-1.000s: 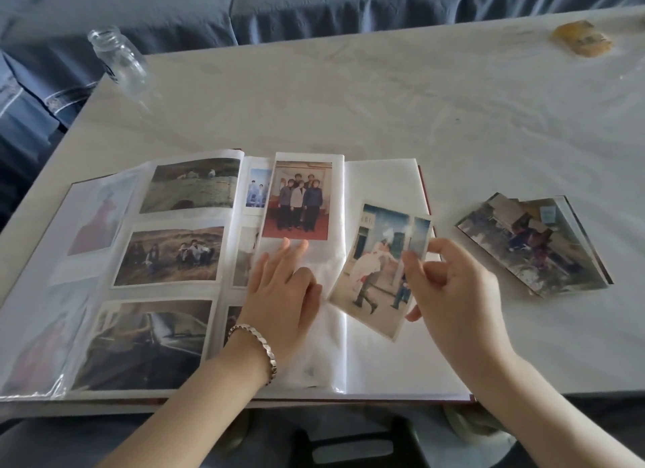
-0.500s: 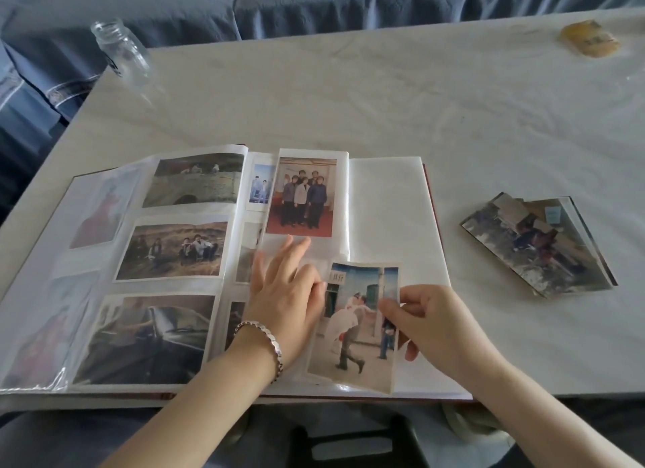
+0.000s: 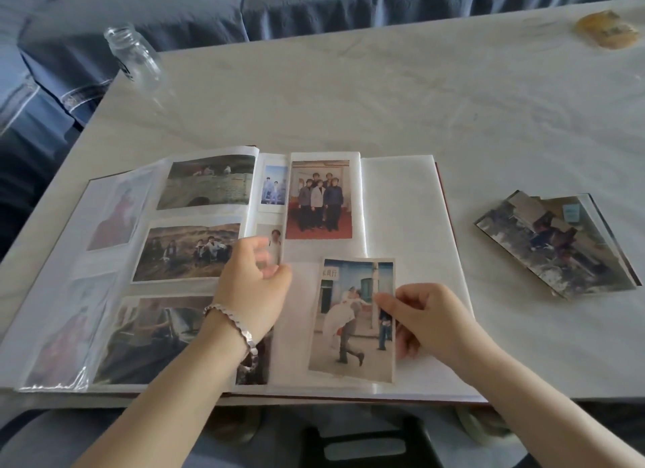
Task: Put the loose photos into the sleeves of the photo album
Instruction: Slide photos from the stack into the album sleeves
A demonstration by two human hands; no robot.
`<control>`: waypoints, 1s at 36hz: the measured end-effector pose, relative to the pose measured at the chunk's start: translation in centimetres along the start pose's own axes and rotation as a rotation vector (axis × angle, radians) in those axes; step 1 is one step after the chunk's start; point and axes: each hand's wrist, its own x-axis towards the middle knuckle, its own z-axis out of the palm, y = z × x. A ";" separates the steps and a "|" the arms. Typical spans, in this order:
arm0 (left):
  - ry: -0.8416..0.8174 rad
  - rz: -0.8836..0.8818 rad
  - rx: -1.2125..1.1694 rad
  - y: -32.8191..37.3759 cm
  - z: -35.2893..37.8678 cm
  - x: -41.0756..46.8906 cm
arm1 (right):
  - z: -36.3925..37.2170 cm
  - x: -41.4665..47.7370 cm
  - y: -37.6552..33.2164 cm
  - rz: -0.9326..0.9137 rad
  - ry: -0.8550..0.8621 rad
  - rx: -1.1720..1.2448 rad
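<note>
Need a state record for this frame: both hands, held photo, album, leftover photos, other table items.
left hand: fingers curled at the left edge of the sleeve page; appears to pinch it, blurred
right hand: pinches the loose photo at its right edge
loose photo: upright, over the lower sleeve, below the group photo; cannot tell if inside
album: open on the table
photo stack: right of the album, apart from it
other: glass jar far left; yellow object far right
</note>
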 end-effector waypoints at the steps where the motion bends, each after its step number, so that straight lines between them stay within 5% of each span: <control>1: -0.030 -0.036 -0.001 0.2 0.0 0.0 | 0.0 0.0 0.1 -0.003 -0.002 0.002; 7: -0.088 -0.101 0.006 0.8 -0.3 0.4 | -0.5 0.1 0.3 -0.025 -0.051 -0.068; 16: -0.161 0.050 0.039 -0.5 -0.4 -0.2 | -0.6 -0.1 0.7 -0.064 -0.015 -0.009; 36: -0.176 -0.214 -0.371 -2.1 0.1 0.2 | 1.2 -0.7 -0.7 -0.087 0.046 0.213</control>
